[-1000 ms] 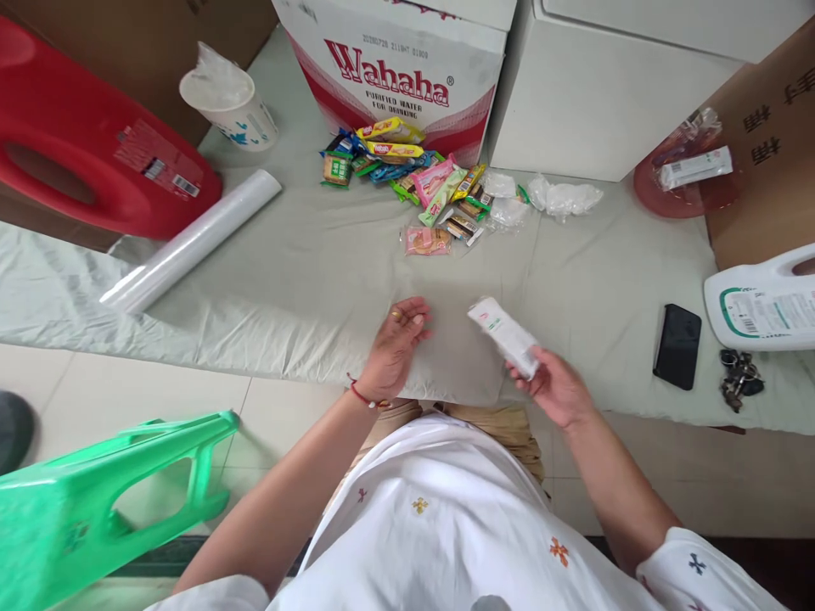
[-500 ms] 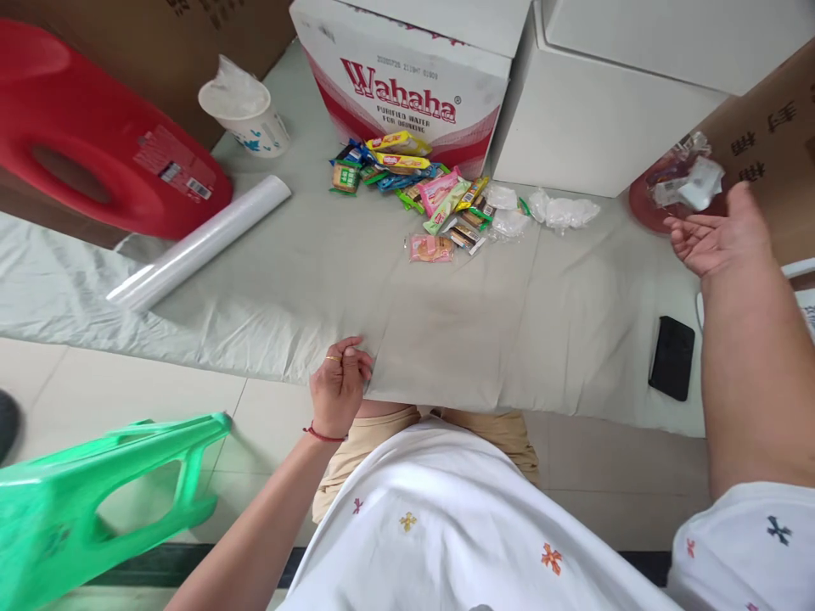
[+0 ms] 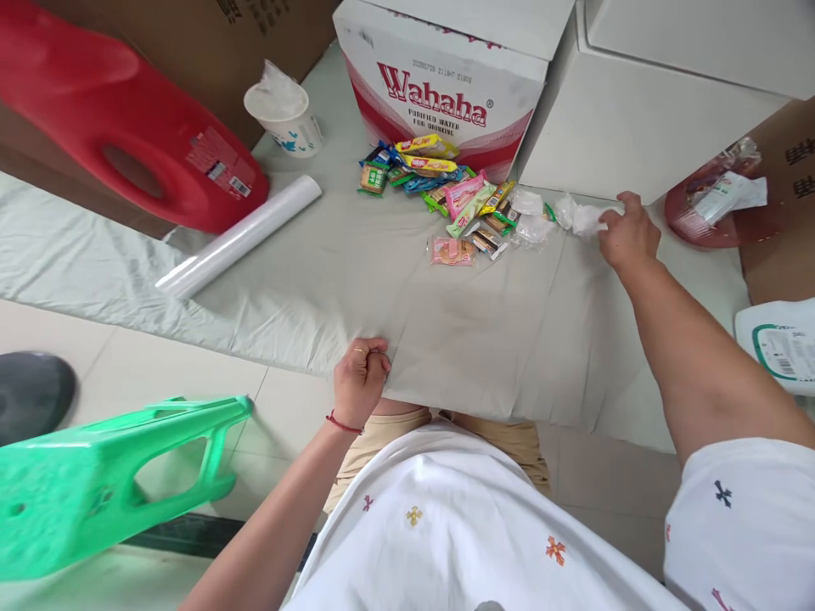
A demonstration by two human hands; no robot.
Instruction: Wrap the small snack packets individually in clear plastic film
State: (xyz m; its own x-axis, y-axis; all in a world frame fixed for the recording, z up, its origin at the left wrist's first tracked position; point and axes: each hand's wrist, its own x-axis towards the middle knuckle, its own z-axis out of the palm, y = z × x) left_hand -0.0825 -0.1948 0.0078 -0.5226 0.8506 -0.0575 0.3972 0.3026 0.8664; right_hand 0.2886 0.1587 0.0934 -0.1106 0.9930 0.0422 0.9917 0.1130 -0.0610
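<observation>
My right hand [image 3: 630, 233] reaches across the table to a clear, crumpled plastic packet [image 3: 576, 215], its fingers closed on the packet's right end. Left of that lie more clear packets [image 3: 532, 227] and a heap of small wrapped snacks [image 3: 428, 164] in yellow, blue, green and pink. A pink wrapped biscuit [image 3: 452, 251] lies at the front of the heap. At the table's front edge rests my left hand [image 3: 362, 373], its fingers curled into a loose fist with nothing visible in them.
Behind the snacks stands a Wahaha carton [image 3: 446, 93], with a white box [image 3: 637, 127] beside it. A red container [image 3: 694, 212] holds wrappers. Leftward are a plastic roll [image 3: 245, 236], a paper cup [image 3: 289, 127] and a red jug [image 3: 210, 170]. A green stool [image 3: 70, 475] stands on the floor.
My right hand has moved left from the red container to the clear packet and closed on its end. The view has shifted; my left hand stays at the table edge, its fingers curled tighter.
</observation>
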